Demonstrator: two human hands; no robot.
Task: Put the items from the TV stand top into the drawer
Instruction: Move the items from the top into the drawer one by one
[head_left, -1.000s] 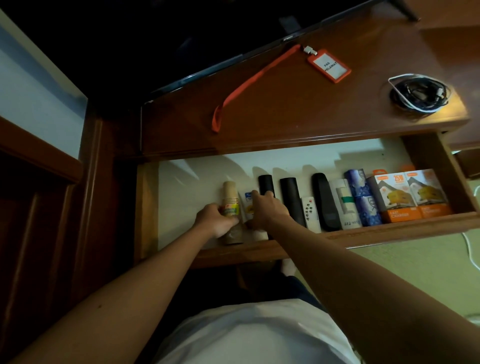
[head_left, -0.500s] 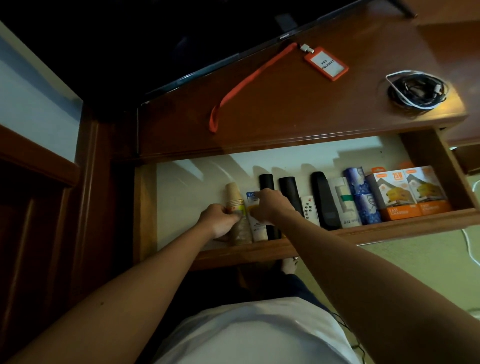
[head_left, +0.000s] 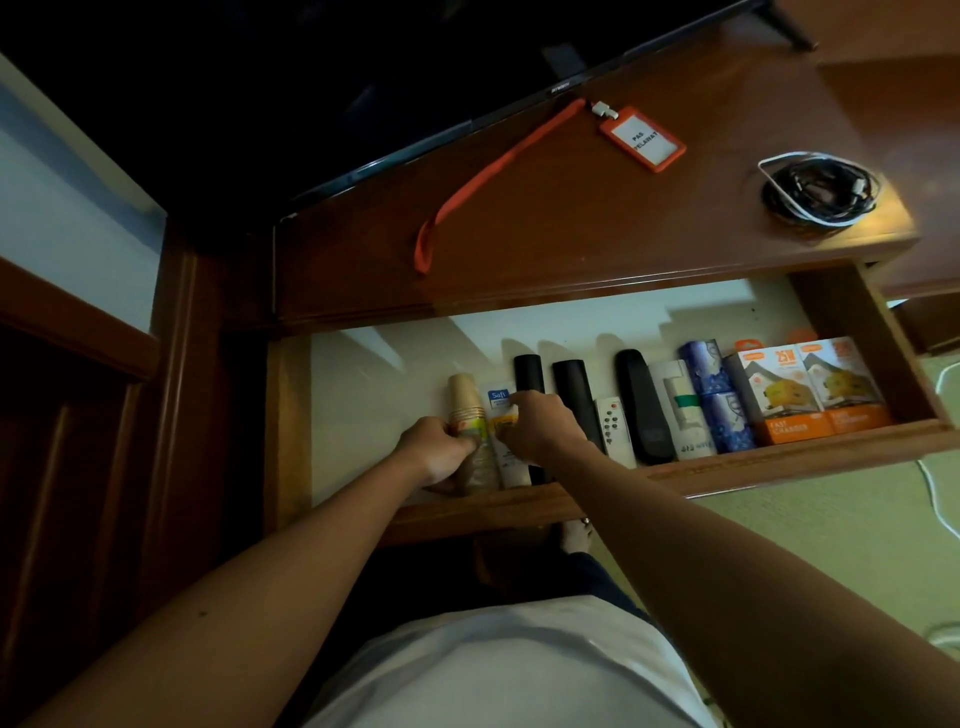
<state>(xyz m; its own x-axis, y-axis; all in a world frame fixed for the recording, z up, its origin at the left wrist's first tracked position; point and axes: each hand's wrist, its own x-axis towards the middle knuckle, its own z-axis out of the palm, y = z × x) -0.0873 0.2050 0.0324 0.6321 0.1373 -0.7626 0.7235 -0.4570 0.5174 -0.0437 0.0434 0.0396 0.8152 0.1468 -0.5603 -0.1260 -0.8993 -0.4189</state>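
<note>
While hands grip stacked paper cups (head_left: 466, 410), tube (head_left: 501, 415) adjoins.

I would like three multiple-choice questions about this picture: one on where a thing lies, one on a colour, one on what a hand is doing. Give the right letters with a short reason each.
1. Where does the coiled cable lie?
A. in the drawer
B. on the TV stand top
C. on the floor

2. What colour are the badge holder and its lanyard?
A. orange
B. green
C. white

3. What is the left hand doing?
A. resting flat on the stand top
B. hanging idle
C. holding the stack of paper cups in the drawer

Answers:
1 B, the cable sits on the wooden top, near its right end, above the open drawer.
2 A, both are orange against the brown wood.
3 C, its fingers curl round the cups at the left end of the row.
</note>
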